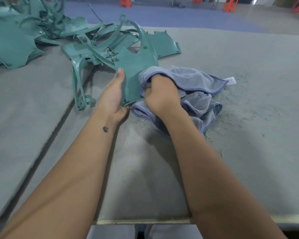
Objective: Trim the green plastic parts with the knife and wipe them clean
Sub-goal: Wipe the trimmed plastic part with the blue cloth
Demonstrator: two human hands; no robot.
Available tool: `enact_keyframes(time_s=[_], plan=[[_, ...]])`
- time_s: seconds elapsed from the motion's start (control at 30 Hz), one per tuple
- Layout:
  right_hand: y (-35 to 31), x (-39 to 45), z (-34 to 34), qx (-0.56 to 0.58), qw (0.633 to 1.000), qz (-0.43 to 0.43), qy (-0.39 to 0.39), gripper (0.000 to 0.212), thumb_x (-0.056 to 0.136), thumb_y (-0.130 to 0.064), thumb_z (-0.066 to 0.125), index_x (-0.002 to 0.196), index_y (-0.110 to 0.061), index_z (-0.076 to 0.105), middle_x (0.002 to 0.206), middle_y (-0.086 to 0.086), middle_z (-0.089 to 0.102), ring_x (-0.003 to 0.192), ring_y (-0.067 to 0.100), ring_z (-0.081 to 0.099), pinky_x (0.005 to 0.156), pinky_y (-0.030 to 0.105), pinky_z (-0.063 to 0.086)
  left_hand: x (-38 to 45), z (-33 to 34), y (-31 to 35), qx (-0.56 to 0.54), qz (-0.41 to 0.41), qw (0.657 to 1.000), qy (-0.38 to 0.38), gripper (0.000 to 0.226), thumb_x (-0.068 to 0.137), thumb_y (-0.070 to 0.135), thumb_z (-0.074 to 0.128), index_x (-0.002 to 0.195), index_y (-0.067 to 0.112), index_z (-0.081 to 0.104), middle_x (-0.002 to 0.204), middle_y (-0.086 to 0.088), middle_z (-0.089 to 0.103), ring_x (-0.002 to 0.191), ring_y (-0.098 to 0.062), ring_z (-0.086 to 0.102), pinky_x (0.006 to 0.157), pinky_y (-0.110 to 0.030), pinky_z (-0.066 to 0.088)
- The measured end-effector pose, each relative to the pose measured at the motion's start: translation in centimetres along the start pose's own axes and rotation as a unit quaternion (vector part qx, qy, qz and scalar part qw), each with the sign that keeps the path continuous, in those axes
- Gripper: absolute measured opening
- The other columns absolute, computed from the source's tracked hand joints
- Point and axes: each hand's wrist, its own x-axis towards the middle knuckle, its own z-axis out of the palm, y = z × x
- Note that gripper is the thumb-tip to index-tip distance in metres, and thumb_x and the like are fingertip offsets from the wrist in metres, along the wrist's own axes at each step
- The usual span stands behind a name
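My left hand [114, 94] grips a flat green plastic part [136, 66] by its near left edge, thumb on top, and holds it tilted up off the table. My right hand [160, 95] grips a bunched grey-blue cloth [193, 87] and presses it against the part's right edge. The cloth spreads to the right onto the grey table [248, 118]. No knife is visible.
A heap of green plastic parts [24, 31] covers the far left of the table, and more lie behind the held part [162, 44]. A thin green frame piece [79, 87] lies left of my left hand. Green shavings [236, 104] dust the table at the right. Orange stools [230, 4] stand on the floor beyond.
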Motion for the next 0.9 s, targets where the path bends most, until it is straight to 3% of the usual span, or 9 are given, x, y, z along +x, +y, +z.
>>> enact_keyframes(time_s=[0.1,0.2,0.33,0.4,0.57,0.67,0.77,0.83,0.9], plan=[[-1.4,-0.9,0.2,0.087,0.993,-0.062,-0.057,0.020,0.086,-0.014,0.059,0.104,-0.011,0.066,0.105,0.010,0.068,0.098,0.029,0.061,0.086,0.036,0.049,-0.2,-0.1,-0.1,0.014,-0.028,0.999,0.007,0.048,0.105,0.040,0.034,0.115,0.000,0.060,0.093,-0.013,0.075,0.081,-0.020,0.073,0.063,-0.030,0.059],[-2.2,-1.3,0.7,0.136,0.986,-0.075,-0.056,0.022,0.086,-0.015,0.059,0.107,-0.013,0.066,0.107,0.007,0.068,0.101,0.026,0.060,0.089,0.040,0.048,-0.3,0.0,-0.1,0.003,-0.048,0.999,0.015,0.052,0.104,0.043,0.034,0.118,-0.001,0.058,0.093,-0.015,0.073,0.079,-0.019,0.073,0.062,-0.027,0.058],[-2.0,-0.9,1.3,0.073,0.995,-0.075,0.004,0.021,0.088,-0.014,0.055,0.108,-0.010,0.062,0.111,0.013,0.066,0.103,0.035,0.058,0.087,0.042,0.047,0.0,0.3,-0.1,0.008,-0.038,0.999,0.007,0.052,0.104,0.040,0.036,0.135,0.001,0.052,0.125,-0.019,0.063,0.110,-0.025,0.065,0.094,-0.036,0.054],[-1.7,-0.3,1.3,0.056,0.996,-0.061,0.032,0.019,0.091,-0.019,0.055,0.106,-0.009,0.060,0.109,0.016,0.065,0.102,0.037,0.058,0.084,0.040,0.046,0.0,0.3,-0.2,0.009,-0.030,0.999,0.006,0.048,0.104,0.038,0.038,0.136,0.004,0.052,0.128,-0.018,0.062,0.117,-0.028,0.062,0.101,-0.042,0.050],[-0.7,0.8,0.5,0.145,0.983,0.024,0.113,0.030,0.094,-0.027,0.057,0.108,-0.001,0.058,0.110,0.019,0.064,0.104,0.035,0.058,0.088,0.040,0.044,-0.4,-0.3,-0.2,0.008,-0.001,1.000,-0.029,0.031,0.105,0.027,0.038,0.116,0.010,0.062,0.102,-0.006,0.075,0.096,-0.019,0.072,0.075,-0.032,0.059],[-0.9,0.5,0.9,0.026,0.996,-0.029,0.077,0.022,0.098,-0.022,0.047,0.103,-0.005,0.060,0.106,0.019,0.065,0.099,0.038,0.058,0.083,0.039,0.043,-0.6,-0.1,-0.2,0.003,0.009,0.999,-0.031,0.032,0.105,0.027,0.040,0.121,0.010,0.061,0.106,-0.008,0.074,0.099,-0.021,0.071,0.080,-0.036,0.059],[-1.2,0.0,0.8,0.065,0.995,-0.075,0.029,0.021,0.096,-0.019,0.048,0.099,-0.005,0.064,0.100,0.016,0.068,0.092,0.035,0.060,0.082,0.041,0.048,-0.8,0.4,-0.2,-0.004,-0.018,1.000,-0.013,0.046,0.103,0.042,0.040,0.129,0.009,0.059,0.112,-0.012,0.072,0.102,-0.023,0.070,0.080,-0.039,0.060],[-1.2,-0.5,0.7,0.130,0.987,-0.090,-0.006,0.016,0.088,-0.014,0.056,0.077,-0.012,0.067,0.077,0.004,0.068,0.075,0.021,0.060,0.072,0.037,0.049,-0.9,0.3,0.1,-0.036,-0.045,0.998,-0.020,0.061,0.099,0.057,0.035,0.120,0.008,0.065,0.104,-0.014,0.074,0.092,-0.024,0.073,0.070,-0.037,0.060],[-1.3,-1.1,0.4,0.181,0.977,-0.102,-0.038,0.036,0.078,-0.009,0.063,0.048,-0.023,0.048,0.047,-0.011,0.049,0.051,0.005,0.042,0.053,0.027,0.038,-1.1,0.0,0.3,-0.083,-0.067,0.993,-0.045,0.074,0.095,0.067,0.031,0.099,0.005,0.072,0.073,-0.009,0.072,0.061,-0.017,0.068,0.054,-0.026,0.056]])
